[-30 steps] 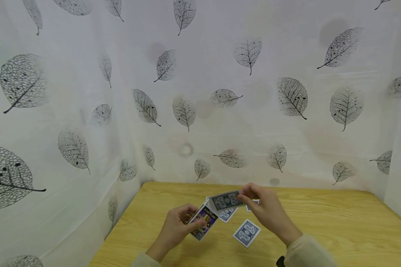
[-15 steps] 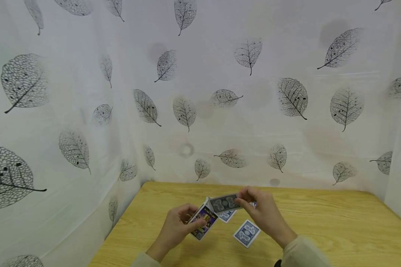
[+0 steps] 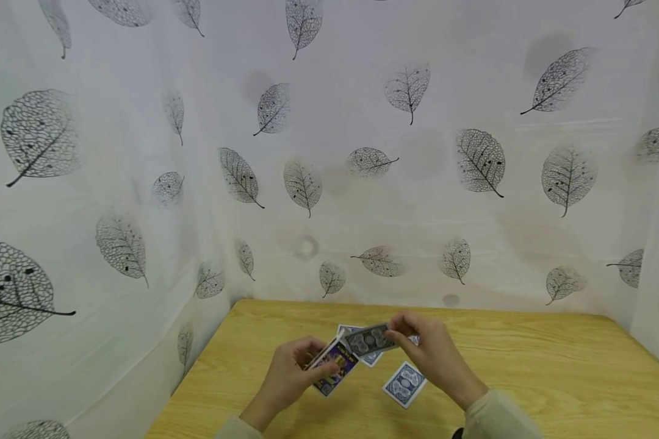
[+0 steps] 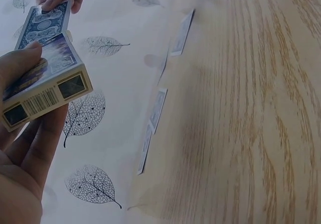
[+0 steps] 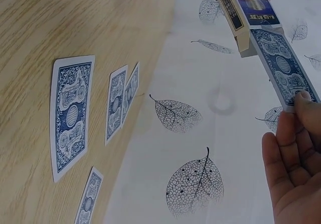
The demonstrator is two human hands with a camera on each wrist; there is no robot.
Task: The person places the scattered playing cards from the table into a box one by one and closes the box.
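My left hand (image 3: 293,372) grips a purple and gold playing-card box (image 4: 47,78), thumb on its front face, above the table. In the right wrist view the box's flap end is open. My right hand (image 3: 431,350) pinches one end of a blue-backed playing card (image 5: 282,66) between thumb and fingers. The card's other end lies right at the open mouth of the box. A loose playing card (image 3: 405,385) rests face down on the table below the hands. Farther back, other face-down cards (image 5: 116,103) lie overlapping, partly covered by the held card in the head view.
The wooden table (image 3: 554,378) stretches out to both sides. Behind it and along the left hangs a white curtain (image 3: 335,213) printed with leaf skeletons. One more face-down card (image 5: 89,200) shows at the bottom of the right wrist view.
My right hand has moved slightly left and down with the pinched card, which now overlaps more of the box's mouth. The left hand and box have barely moved.
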